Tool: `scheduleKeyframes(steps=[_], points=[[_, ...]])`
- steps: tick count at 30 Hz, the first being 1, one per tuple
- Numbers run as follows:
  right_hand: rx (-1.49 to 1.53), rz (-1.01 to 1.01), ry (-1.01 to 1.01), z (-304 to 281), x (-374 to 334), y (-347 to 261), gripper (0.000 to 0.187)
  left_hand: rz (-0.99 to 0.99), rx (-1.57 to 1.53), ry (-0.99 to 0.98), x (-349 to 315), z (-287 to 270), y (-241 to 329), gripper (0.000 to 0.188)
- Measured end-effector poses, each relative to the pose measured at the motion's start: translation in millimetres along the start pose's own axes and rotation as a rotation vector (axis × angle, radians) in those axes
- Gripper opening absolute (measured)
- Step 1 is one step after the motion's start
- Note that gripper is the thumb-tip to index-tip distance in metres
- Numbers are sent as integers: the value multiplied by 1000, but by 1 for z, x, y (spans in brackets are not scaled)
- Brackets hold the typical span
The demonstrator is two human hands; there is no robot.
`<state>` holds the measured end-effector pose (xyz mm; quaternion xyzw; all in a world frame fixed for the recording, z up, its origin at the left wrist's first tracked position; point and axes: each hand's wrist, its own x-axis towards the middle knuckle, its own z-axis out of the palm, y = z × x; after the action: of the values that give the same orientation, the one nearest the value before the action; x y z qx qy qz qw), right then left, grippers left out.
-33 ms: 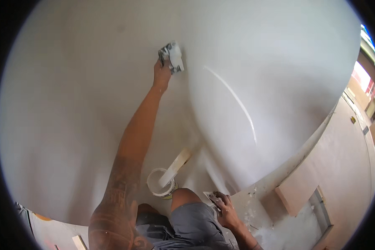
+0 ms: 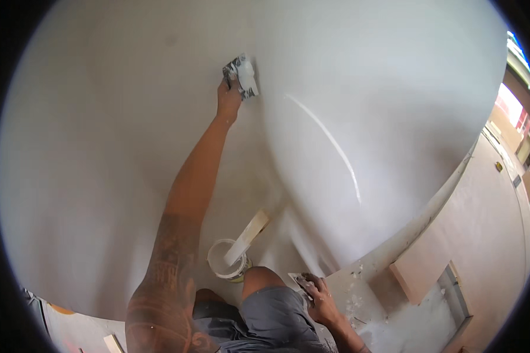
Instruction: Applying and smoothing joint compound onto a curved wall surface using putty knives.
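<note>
Shorts: grey [image 2: 280, 312], knees bent, at the near side of the white wall [image 2: 123, 94].
Right hand [image 2: 322, 301]: fingers closed on a small scraper [image 2: 301, 279], beside the right-hand knee; white smears on blade and fingers.
Bucket [image 2: 239, 276]: white, round, just ahead of the knees, near the wall's lower part; contents not clear.
Wood strip [image 2: 247, 238]: pale, flat, slanting up to the right from inside the bucket past its rim.
Debris [image 2: 353, 303]: white flecks, right of the right hand, below the wall's lower right edge.
Left hand [image 2: 229, 101]: arm outstretched, fingers closed round the left edge of a wide scraper [image 2: 247, 76].
Wide scraper: dark-marked, heavily coated white, close by the wall's inner corner line; contact with the wall cannot be confirmed.
Streak [image 2: 330, 136]: white, curved, on the wall right of that corner.
Board [image 2: 483, 206]: pinkish, beyond the wall's lower right edge; a small yellow-and-dark object [image 2: 499, 166] on it.
</note>
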<state>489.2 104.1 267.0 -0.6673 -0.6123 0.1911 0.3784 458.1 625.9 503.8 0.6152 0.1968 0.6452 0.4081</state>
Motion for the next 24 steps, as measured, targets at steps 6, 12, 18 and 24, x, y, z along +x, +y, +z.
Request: scheduleKeyframes(steps=[6, 12, 18, 24], points=[[21, 65, 8, 11, -29, 16, 58, 161, 218, 96, 55, 23, -41, 32], [66, 85, 45, 5, -49, 26, 56, -115, 78, -48, 37, 38, -34, 29], [81, 6, 55, -9, -47, 28, 64, -105, -23, -106, -25, 46, -9, 32], [101, -40, 16, -9, -43, 1, 64, -61, -44, -188, -94, 44, 43, 36]])
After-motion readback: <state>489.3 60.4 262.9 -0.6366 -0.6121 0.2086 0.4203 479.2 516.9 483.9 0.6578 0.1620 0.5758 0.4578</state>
